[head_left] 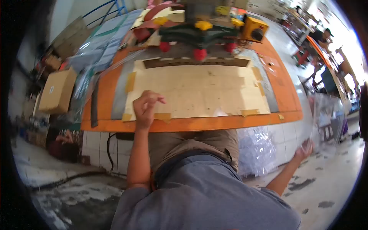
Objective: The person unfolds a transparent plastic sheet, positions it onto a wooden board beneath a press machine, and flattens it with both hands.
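My left hand (145, 107) hovers over the front left part of a cream board (191, 88) taped on the orange table (199, 124). Its fingers are curled together, and whatever they may hold is too small to make out. Low on the right, out beyond the table, my right hand (304, 148) is closed on a clear plastic sheet (326, 119) that hangs upright beside it. Behind the board stands a dark green machine head (199, 34) with yellow knobs and red tips.
A cardboard box (57, 91) stands at the left near stacked plastic-wrapped sheets (105, 42). A yellow control box (254, 28) is at the back right. Clear plastic pieces (257, 151) lie below the table's front edge. Another person (324, 36) is at the far right.
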`<state>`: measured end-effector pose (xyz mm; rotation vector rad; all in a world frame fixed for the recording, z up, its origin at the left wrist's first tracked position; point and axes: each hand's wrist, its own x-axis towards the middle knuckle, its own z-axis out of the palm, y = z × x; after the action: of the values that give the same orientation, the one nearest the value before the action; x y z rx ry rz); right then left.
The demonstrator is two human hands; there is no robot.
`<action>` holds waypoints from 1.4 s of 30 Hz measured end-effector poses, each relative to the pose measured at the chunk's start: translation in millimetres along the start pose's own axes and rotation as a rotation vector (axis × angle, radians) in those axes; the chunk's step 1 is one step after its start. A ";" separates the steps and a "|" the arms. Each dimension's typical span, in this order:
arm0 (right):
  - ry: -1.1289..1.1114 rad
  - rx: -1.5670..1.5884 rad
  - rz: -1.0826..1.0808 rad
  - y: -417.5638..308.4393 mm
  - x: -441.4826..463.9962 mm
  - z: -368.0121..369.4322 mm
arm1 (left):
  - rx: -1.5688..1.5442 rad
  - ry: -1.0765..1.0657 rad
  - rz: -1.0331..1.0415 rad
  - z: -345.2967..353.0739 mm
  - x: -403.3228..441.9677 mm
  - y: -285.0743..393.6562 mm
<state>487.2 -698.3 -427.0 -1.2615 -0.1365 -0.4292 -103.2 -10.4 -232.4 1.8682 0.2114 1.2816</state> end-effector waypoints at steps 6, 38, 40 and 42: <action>0.545 0.391 0.793 12.0 -135.3 -46.1 | 0.065 0.005 0.011 -1.6 -2.3 -3.5; -0.531 -0.454 1.417 145.7 -368.9 233.9 | 1.280 0.263 -0.614 -406.9 191.2 -242.2; -0.531 -0.488 1.414 145.3 -369.4 241.5 | 1.515 0.238 -0.583 -410.6 192.7 -262.3; -0.532 -0.528 1.408 142.8 -371.1 247.8 | 1.537 0.169 -0.655 -410.7 197.6 -263.7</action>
<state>236.6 -342.7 -601.0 -1.6336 0.4445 1.1532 -273.7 487.8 -232.2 2.3967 2.1690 0.7250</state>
